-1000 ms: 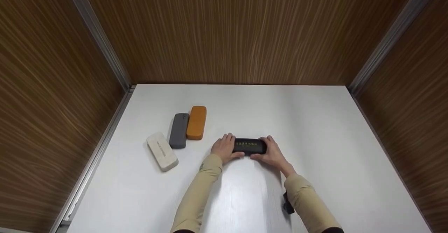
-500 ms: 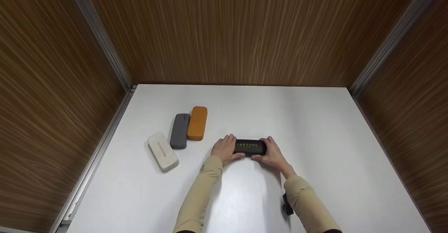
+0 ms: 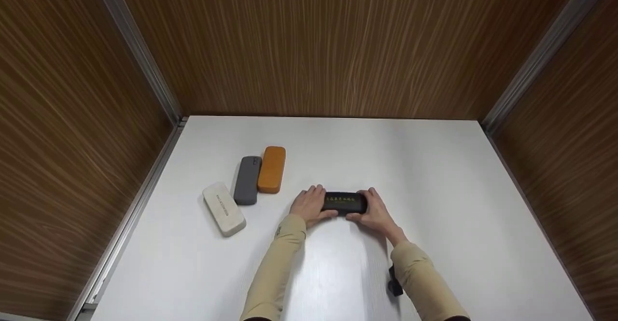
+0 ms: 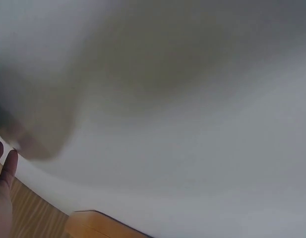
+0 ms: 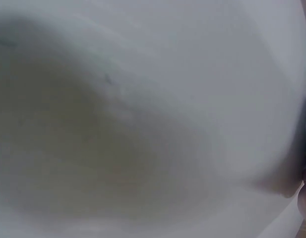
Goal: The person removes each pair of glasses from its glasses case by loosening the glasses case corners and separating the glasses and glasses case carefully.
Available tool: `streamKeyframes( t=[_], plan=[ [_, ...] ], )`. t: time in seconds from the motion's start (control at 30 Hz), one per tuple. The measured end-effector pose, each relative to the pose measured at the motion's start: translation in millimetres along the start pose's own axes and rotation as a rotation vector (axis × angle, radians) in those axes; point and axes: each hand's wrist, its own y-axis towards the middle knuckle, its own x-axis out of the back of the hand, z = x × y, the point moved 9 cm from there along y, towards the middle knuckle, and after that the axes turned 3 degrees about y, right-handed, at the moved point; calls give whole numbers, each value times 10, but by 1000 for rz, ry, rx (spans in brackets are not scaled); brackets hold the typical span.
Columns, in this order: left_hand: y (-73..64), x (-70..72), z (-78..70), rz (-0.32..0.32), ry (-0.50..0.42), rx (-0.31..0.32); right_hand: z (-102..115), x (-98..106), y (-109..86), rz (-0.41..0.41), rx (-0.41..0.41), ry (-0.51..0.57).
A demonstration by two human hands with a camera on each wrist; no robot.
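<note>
A black glasses case [image 3: 344, 202] with gold lettering on top lies crosswise on the white table, between both hands. My left hand [image 3: 309, 207] grips its left end, thumb along the near side and fingers over the far side. At the right end my right hand [image 3: 375, 214] holds it the same way. In the left wrist view, part of the left hand [image 4: 5, 183] shows at the left edge. Only a sliver of the right hand [image 5: 305, 198] appears at the right edge of the right wrist view.
Left of the hands lie an orange case [image 3: 272, 169], a grey case [image 3: 247, 180] touching or nearly touching it, and a slanted off-white case [image 3: 224, 209]. Wood-grain panels [image 3: 328, 46] enclose the white table [image 3: 434, 166] at the back and sides. A small black device [image 3: 395, 282] sits at the right forearm.
</note>
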Motion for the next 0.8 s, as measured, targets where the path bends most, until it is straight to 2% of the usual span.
streamKeyframes(
  t=[0.17, 0.37, 0.63, 0.8],
  plan=[
    [12, -4, 17, 5, -14, -5, 3, 4, 9, -1, 6, 3],
    [11, 30, 20, -22, -29, -26, 9, 7, 23, -1, 10, 21],
    [17, 60, 47, 26, -212, -26, -29, 6, 43, 11, -58, 58],
    [22, 78, 66, 73, -293, -10, -44, 5, 52, 21, -79, 79]
  ],
)
